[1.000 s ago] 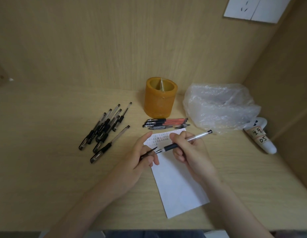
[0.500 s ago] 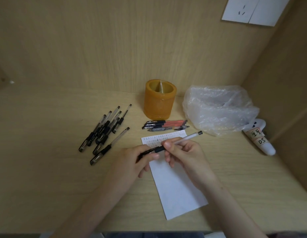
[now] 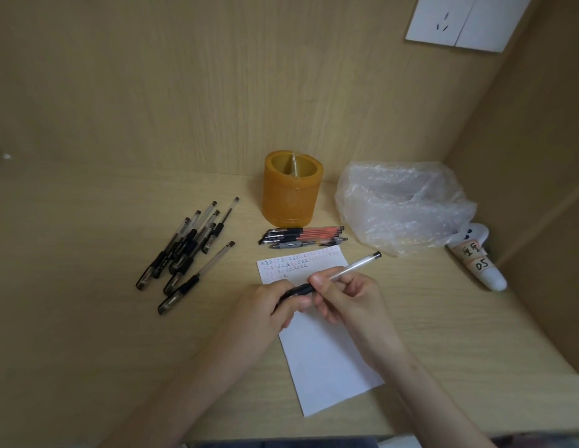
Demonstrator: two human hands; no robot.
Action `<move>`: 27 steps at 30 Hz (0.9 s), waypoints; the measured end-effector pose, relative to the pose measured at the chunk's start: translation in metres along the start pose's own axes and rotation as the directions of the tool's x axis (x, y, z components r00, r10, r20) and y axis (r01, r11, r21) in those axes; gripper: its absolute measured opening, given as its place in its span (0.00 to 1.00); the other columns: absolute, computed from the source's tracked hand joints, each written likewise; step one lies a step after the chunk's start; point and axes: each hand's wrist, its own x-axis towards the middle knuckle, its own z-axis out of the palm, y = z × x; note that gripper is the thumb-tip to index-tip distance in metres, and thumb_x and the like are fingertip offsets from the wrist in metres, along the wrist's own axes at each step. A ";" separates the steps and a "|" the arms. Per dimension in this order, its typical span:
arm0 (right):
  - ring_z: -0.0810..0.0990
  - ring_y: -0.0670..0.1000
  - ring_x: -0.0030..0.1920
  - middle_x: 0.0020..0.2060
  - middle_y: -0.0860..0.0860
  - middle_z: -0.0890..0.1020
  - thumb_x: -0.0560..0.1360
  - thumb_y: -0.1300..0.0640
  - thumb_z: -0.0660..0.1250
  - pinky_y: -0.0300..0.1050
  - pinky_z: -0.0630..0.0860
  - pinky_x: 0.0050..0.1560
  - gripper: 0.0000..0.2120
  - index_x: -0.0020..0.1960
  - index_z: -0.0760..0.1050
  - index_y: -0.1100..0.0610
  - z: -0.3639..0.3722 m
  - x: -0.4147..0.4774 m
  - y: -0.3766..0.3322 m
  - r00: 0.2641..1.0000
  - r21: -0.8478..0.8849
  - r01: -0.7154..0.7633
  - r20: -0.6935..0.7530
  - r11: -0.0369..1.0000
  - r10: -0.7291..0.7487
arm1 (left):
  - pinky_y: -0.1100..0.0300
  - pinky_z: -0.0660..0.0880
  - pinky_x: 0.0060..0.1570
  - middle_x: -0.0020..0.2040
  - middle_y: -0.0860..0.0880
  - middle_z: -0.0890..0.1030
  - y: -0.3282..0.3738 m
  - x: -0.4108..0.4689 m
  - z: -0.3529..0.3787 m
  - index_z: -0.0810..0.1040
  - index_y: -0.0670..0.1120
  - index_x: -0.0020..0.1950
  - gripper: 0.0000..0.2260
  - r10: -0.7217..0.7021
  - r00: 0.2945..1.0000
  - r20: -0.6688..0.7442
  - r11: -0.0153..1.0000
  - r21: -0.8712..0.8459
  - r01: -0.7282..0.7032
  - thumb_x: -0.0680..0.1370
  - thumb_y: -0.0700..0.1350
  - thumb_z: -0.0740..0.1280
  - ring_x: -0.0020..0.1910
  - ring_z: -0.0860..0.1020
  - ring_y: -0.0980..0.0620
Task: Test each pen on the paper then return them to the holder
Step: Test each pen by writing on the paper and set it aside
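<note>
A clear-barrelled pen [image 3: 353,265] with a black grip is held over the top of the white paper [image 3: 327,360], which has rows of small test marks. My right hand [image 3: 349,299] pinches its barrel, the back end pointing up and right. My left hand [image 3: 265,305] grips the pen's capped front end. The amber holder [image 3: 293,192] stands behind the paper with no pens in it. Several black pens [image 3: 191,250] lie in a pile to the left. A few red and black pens [image 3: 304,236] lie side by side in front of the holder.
A crumpled clear plastic bag [image 3: 401,205] lies right of the holder. A white labelled tube [image 3: 479,263] lies by the right wall. Wooden walls close the desk at the back and right, with a white socket [image 3: 456,21] high on the back wall.
A second ago my left hand held the cap apart from the pen's tip. The two hands came together and the cap now sits on the pen.
</note>
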 end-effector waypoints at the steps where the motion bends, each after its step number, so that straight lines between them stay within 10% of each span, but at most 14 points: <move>1: 0.68 0.48 0.23 0.23 0.54 0.74 0.76 0.56 0.66 0.35 0.67 0.27 0.16 0.34 0.75 0.64 0.001 0.000 -0.001 1.000 0.001 0.001 -0.015 1.000 -0.001 | 0.62 0.67 0.30 0.25 0.52 0.72 0.002 0.001 0.001 0.76 0.44 0.36 0.12 0.004 1.000 -0.004 1.000 -0.013 -0.004 0.77 0.49 0.64 0.24 0.70 0.57; 9: 0.75 0.48 0.24 0.24 0.53 0.77 0.81 0.57 0.60 0.37 0.73 0.27 0.13 0.40 0.72 0.62 -0.061 0.073 -0.039 0.957 0.292 -0.060 -0.256 0.955 0.138 | 0.62 0.74 0.38 0.44 0.56 0.81 0.019 0.028 0.002 0.75 0.53 0.60 0.16 -0.064 0.996 -0.062 0.997 0.034 0.066 0.77 0.58 0.58 0.35 0.79 0.62; 17: 0.75 0.57 0.37 0.48 0.65 0.71 0.81 0.58 0.61 0.40 0.80 0.28 0.09 0.56 0.64 0.61 -0.120 0.137 -0.091 0.882 0.325 -0.267 -0.297 0.907 0.366 | 0.66 0.75 0.41 0.40 0.58 0.80 -0.004 0.013 0.004 0.78 0.50 0.52 0.07 -0.127 0.992 -0.006 0.992 0.021 0.127 0.79 0.43 0.61 0.36 0.78 0.62; 22: 0.67 0.74 0.65 0.72 0.71 0.53 0.80 0.65 0.60 0.57 0.81 0.47 0.18 0.67 0.59 0.64 -0.136 0.146 -0.089 0.888 0.409 -0.245 -0.270 0.879 0.373 | 0.69 0.74 0.38 0.40 0.57 0.81 -0.011 0.011 -0.002 0.78 0.54 0.49 0.07 -0.135 0.991 -0.023 0.991 -0.002 0.135 0.78 0.43 0.62 0.36 0.78 0.64; 27: 0.77 0.69 0.58 0.70 0.74 0.57 0.80 0.67 0.55 0.51 0.81 0.49 0.22 0.72 0.53 0.68 -0.134 0.131 -0.086 0.923 0.332 -0.185 -0.265 0.925 0.280 | 0.71 0.72 0.40 0.43 0.55 0.81 -0.010 0.007 -0.010 0.77 0.53 0.49 0.07 -0.135 0.988 -0.071 0.990 0.027 0.137 0.78 0.42 0.62 0.37 0.78 0.63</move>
